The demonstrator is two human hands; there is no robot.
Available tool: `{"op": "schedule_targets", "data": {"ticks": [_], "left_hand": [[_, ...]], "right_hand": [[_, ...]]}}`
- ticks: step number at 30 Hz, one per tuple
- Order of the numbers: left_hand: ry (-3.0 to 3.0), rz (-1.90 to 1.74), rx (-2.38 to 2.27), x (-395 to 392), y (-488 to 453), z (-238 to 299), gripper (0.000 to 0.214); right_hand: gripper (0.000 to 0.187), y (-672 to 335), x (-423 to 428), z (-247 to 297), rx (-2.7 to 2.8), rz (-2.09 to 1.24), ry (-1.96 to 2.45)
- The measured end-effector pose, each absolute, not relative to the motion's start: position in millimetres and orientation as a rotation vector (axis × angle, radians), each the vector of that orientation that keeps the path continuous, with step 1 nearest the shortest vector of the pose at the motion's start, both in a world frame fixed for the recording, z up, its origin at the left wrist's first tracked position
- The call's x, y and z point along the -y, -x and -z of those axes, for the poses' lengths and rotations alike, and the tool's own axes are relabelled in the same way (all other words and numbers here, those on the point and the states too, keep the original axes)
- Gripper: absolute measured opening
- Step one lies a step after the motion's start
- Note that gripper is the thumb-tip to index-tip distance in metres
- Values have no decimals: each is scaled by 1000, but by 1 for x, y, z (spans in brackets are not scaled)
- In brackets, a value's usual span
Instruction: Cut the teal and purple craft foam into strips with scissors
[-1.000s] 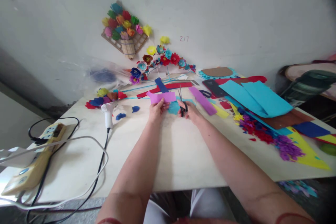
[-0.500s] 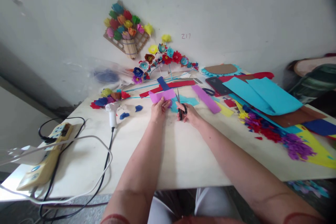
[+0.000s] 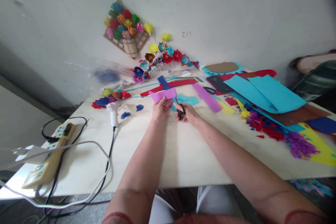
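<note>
Between the thumb and fingers of my left hand (image 3: pixel 160 109) is a piece of purple paper (image 3: pixel 164 94), folded up at its left end. My right hand (image 3: pixel 187 112) has its fingers through the black handles of a pair of scissors (image 3: pixel 180 111). Their blades point up and away, right at the paper's right edge; whether they are cutting into it I cannot tell. Behind my hands lie cyan paper pieces (image 3: pixel 187 99), partly hidden. A purple strip (image 3: pixel 207 98) and a yellow strip (image 3: pixel 226 107) rest to the right. Red strips (image 3: pixel 181 83) crossed by a dark blue strip (image 3: pixel 163 82) lie farther back.
A white glue gun (image 3: pixel 113 113) and a power strip (image 3: pixel 49 157) with looping cords occupy the left. To the right are a phone (image 3: pixel 218 84), large cyan sheets (image 3: pixel 273 92) and piled paper petals (image 3: pixel 278 131). Paper flowers (image 3: pixel 166 57) stand at the back.
The view has shifted slightly. The scissors' blades have come a little closer to the purple paper's right edge; my left hand keeps its hold.
</note>
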State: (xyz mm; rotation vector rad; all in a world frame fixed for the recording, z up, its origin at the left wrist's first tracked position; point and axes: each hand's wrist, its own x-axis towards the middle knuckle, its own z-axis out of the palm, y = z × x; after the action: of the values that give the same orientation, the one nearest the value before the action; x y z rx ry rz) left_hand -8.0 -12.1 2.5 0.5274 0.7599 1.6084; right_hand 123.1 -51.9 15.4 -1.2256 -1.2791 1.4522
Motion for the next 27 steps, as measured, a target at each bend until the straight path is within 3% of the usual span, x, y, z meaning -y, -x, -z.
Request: {"op": "schedule_targets", "data": {"ticks": [27], "left_hand": [[-635,-1555,-772,11,2,8,28]], "right_hand": [[48,-108,53,-16,1355,-1315,1339]]}}
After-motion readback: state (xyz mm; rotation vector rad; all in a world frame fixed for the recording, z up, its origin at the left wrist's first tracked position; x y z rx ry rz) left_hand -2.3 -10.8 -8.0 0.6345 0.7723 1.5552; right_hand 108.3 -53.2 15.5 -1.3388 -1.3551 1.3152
